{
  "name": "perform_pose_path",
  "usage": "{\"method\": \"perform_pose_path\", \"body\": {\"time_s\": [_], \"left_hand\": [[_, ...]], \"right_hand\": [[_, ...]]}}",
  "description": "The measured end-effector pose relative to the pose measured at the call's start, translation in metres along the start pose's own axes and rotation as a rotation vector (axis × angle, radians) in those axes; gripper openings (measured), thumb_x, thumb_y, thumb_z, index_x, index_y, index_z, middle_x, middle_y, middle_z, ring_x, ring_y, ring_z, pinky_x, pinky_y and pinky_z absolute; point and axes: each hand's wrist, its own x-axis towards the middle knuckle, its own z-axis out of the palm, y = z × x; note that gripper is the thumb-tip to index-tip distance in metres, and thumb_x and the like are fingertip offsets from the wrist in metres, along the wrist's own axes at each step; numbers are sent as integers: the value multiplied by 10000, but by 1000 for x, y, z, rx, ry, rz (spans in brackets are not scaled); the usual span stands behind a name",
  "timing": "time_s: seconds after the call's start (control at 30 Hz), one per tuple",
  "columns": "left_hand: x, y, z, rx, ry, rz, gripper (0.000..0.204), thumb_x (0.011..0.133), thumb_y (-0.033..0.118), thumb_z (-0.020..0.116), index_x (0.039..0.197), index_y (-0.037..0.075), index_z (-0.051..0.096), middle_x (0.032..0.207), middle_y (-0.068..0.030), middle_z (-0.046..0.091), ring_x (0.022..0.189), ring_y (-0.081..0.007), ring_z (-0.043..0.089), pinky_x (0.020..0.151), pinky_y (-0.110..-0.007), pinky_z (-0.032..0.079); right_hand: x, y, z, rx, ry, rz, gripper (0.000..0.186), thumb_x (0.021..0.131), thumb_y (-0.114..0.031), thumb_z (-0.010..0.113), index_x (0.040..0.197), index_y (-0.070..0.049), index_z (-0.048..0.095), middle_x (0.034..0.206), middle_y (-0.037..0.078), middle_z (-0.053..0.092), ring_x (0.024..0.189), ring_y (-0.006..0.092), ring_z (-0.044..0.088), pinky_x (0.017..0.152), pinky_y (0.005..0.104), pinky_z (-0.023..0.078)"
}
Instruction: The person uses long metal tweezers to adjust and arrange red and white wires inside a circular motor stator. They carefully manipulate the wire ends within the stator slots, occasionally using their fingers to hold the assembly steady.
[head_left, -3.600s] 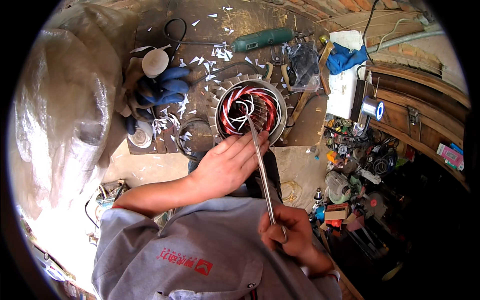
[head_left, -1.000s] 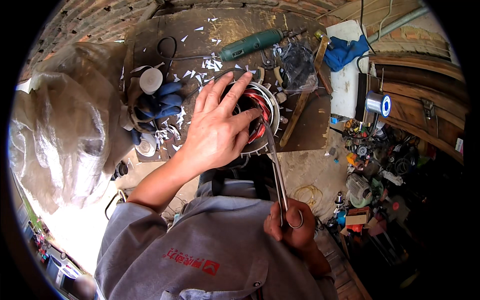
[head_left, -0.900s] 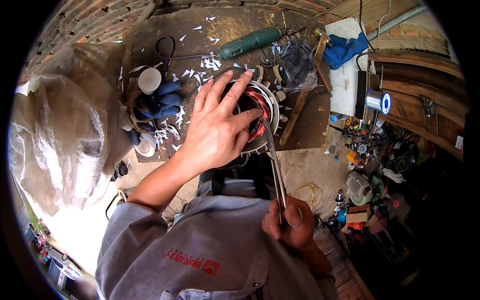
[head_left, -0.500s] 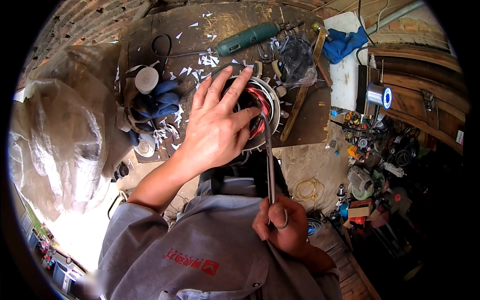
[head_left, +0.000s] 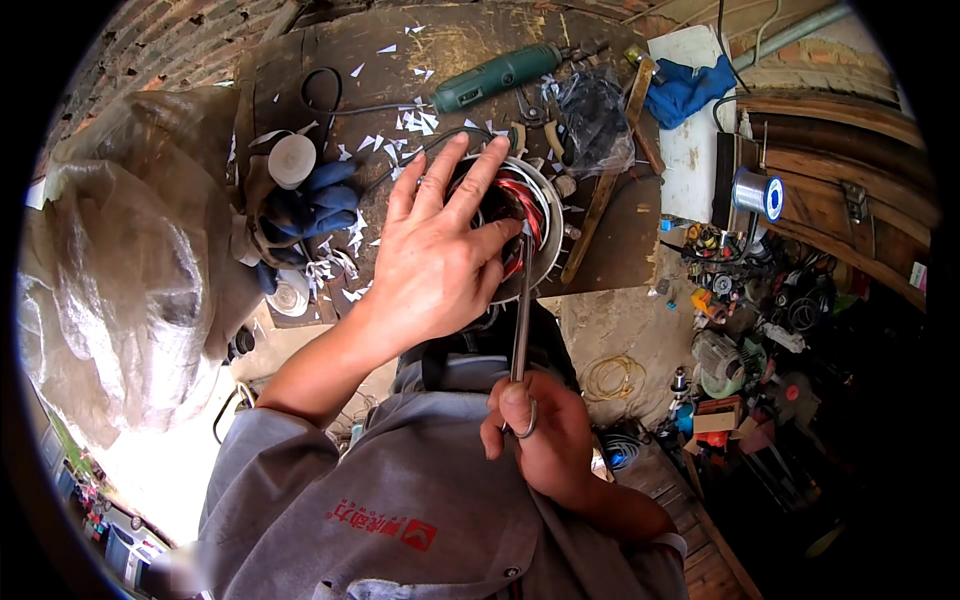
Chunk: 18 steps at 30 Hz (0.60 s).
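My left hand (head_left: 440,250) lies with fingers spread over a metal motor housing (head_left: 551,230), covering much of its left side. One finger reaches to the red and white windings (head_left: 521,198) inside, at the tip of a long metal tool (head_left: 523,310). My right hand (head_left: 540,430), below the housing, is closed round the ringed handle of that tool, whose shaft slants up into the coils. The part of the coils under my left hand is hidden.
Around the housing on the wooden bench (head_left: 620,250) are a green power tool (head_left: 495,75), white paper bits, blue gloves (head_left: 322,195), white tape rolls (head_left: 292,158), wooden sticks and a black plastic bag (head_left: 592,115). A solder spool (head_left: 755,190) stands right; plastic sheeting (head_left: 140,260) drapes left.
My left hand has moved up over the housing since the earliest frame and spread out. In the last second my right hand and the tool's handle have shifted left and up.
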Motion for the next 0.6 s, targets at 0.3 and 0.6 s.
{"method": "perform_pose_path", "body": {"time_s": [0.3, 0.6], "left_hand": [[-5, -8, 3, -49, 67, -3, 268, 682, 92, 662, 932, 114, 758, 1496, -164, 446, 1390, -424, 362, 1111, -554, 282], [-1, -4, -5, -19, -35, 62, 381, 657, 84, 651, 983, 238, 774, 1541, -107, 402, 1399, -434, 338, 1106, -562, 272]], "right_hand": [[-23, -3, -33, 157, -233, 98, 340, 984, -324, 611, 995, 9, 543, 789, 84, 569, 638, 162, 568, 635, 289, 441], [-37, 35, -41, 362, -384, 62, 553, 948, -482, 591, 1211, -12, 467, 958, 101, 583, 876, 206, 588, 796, 334, 444]]}}
